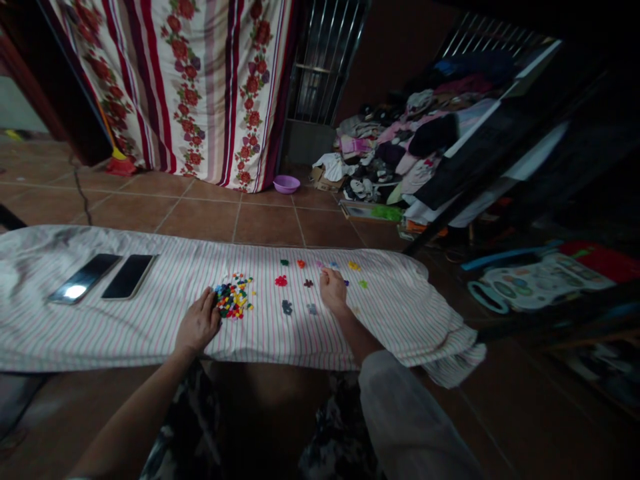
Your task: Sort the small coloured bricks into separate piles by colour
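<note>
A mixed heap of small coloured pieces (234,297) lies on the striped cloth (165,327). My left hand (200,321) rests flat at the heap's left edge, fingers apart. My right hand (333,289) is closed, its fingertips down beside a small pink pile (319,265); what it holds, if anything, is too small to name. Around it are small single-colour piles: red (281,281), brown (309,283), orange (301,264), dark green (285,263), yellow (354,265), light green (363,284), dark grey (287,307) and grey-blue (312,309).
Two phones, one (86,279) with a bright reflection and another (129,277) beside it, lie on the cloth at the left. Beyond the cloth are a purple basin (287,184), a striped floral curtain (210,93) and heaped clothes (395,147).
</note>
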{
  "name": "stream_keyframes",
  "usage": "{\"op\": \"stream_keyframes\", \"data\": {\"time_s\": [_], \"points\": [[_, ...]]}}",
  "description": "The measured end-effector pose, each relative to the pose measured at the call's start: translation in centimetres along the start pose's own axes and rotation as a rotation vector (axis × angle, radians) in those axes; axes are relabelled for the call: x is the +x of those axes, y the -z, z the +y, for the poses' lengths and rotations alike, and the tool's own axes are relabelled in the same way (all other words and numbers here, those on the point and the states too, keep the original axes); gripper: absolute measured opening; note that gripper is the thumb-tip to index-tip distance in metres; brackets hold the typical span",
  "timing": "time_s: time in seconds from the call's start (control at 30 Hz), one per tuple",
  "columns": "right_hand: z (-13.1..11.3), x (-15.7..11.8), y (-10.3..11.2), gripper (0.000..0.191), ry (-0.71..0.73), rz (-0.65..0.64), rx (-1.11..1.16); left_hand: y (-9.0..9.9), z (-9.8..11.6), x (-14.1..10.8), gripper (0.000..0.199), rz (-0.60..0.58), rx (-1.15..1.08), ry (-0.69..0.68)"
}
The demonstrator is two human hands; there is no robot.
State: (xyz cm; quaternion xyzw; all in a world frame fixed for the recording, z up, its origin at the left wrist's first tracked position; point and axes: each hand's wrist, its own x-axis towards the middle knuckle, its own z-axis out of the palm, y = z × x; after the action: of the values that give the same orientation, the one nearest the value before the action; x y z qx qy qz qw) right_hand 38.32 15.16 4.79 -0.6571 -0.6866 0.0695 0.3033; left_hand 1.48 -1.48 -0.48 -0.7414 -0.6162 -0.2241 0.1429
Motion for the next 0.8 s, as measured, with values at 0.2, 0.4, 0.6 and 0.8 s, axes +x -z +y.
{"op": "stream_keyframes", "data": {"time_s": [0.2,0.4,0.6,0.8], "points": [[-7.0,-1.2,-2.8,0.027,0.217,-0.125,0.180,0.2,0.3,0.1,0.028,0.029,0.005,0.044],[-14.1,-3.3,-6.3,0.022,0.412,-0.350,0.240,0.5,0.4,0.3,0.025,0.043,0.031,-0.018],[-18.5,-3.9,-8.7,0.026,0.493,-0.494,0.156,0.5,0.2,0.4,0.022,0.071,0.002,-0.072],[-21.2,-4.0,-9.5,0.028,0.499,-0.621,-0.098,0.5,0.5,0.6,0.022,0.073,0.063,-0.070]]}}
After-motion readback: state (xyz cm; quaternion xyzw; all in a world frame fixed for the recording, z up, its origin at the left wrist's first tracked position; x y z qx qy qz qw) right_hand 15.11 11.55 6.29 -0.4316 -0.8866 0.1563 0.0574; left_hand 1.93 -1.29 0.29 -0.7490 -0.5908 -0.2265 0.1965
